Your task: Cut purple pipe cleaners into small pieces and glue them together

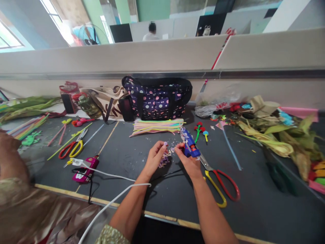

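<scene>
My left hand [155,156] is closed in a pinch on a small pale purple piece [165,143] at its fingertips. Close by on the right, my right hand [187,159] appears closed around a blue hot glue gun [189,144], whose handle is mostly hidden by the hand. The fingertips of that hand meet near a tiny pale bit too small to name. Under and between the hands lies a scatter of short purple and cream clippings [165,161]. Large scissors [215,176] with red and yellow handles lie beside my right wrist.
A bundle of pastel pipe cleaners [158,126] lies before a dotted bag [159,98]. Left are smaller scissors [73,145], a magenta power strip [86,169] and a white cable [114,200] crossing near my left forearm. Corn husks [284,147] lie right. Another person's arm [11,156] shows left.
</scene>
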The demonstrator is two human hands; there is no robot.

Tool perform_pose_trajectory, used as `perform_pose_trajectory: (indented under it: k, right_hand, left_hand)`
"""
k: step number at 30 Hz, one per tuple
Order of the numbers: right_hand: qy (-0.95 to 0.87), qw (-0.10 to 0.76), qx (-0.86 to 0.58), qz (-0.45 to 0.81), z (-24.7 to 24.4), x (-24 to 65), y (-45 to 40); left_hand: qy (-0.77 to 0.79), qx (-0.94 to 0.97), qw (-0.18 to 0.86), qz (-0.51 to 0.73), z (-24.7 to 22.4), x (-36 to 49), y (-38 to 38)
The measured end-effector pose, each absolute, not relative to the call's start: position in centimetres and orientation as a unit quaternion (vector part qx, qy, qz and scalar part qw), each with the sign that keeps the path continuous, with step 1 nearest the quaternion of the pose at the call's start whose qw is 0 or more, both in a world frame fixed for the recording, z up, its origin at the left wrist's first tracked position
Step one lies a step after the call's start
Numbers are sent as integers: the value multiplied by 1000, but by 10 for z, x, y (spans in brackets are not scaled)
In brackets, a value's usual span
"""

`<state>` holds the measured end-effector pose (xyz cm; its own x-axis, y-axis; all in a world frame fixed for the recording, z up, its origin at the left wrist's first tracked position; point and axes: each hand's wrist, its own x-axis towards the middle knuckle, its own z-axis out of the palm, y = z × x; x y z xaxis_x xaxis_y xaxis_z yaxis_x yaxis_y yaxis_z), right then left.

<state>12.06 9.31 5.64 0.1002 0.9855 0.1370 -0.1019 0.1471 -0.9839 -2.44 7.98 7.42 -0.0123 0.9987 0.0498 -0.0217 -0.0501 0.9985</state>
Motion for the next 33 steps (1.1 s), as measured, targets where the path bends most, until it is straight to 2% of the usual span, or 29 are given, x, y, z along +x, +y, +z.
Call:
perform_pose_trajectory:
  k: [8, 19, 33]
  right_hand:
    - [-477, 574, -460, 481, 61, 126, 92]
    - [-513, 571, -480, 425, 55, 127, 93]
    - [-514, 566, -486, 424, 53, 127, 94]
  left_hand:
    - [478, 569, 472, 474, 76, -24, 81]
    - [484, 593, 451, 459, 71, -24, 82]
    - [481, 580, 477, 453, 70, -24, 82]
